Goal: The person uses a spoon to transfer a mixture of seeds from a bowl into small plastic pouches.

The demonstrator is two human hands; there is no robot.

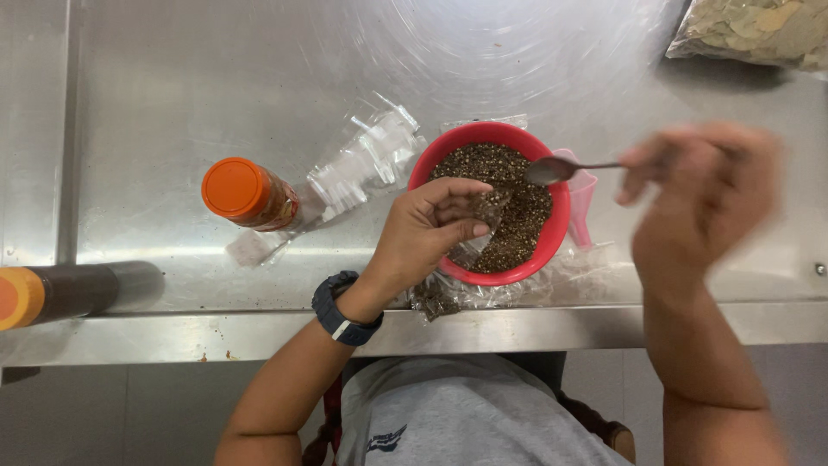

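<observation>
- Brushed stainless-steel worktable (216, 86): it fills the upper two thirds of the frame and carries everything we list below.
- Right hand (703, 194), right of centre, blurred: we read it as clenched on the handle of a metal spoon (561, 169). The spoon's bowl hangs over the upper right part of the red bowl. Whether the spoon carries anything we cannot tell.
- Left hand (427, 229), centre: fingertips pinched on a small clear plastic pouch (485, 220), held over the left half of the red bowl. A dark wristband sits on that wrist.
- Round red plastic bowl (556, 233), centre: well filled with dark, coarse, grainy spice (522, 216), so by our judgement much remains to be portioned out. How full the pouch in hand is we cannot tell.
- Clear bag of pale dried leaves (759, 30), upper right corner, cut by the frame edge.
- Loose clear plastic wrappers (366, 164), left of the bowl, looking empty and flat.
- Crumpled clear plastic (440, 298) at the table's front edge beneath the bowl, with some dark spice in it.
- Orange-capped spice jar (250, 194), left of centre, closed, reddish contents.
- Dark bottle with an orange end (60, 293), lying on its side at the left edge.
- Pink plastic piece (582, 194), showing just behind the bowl's right rim; we cannot name its kind.
</observation>
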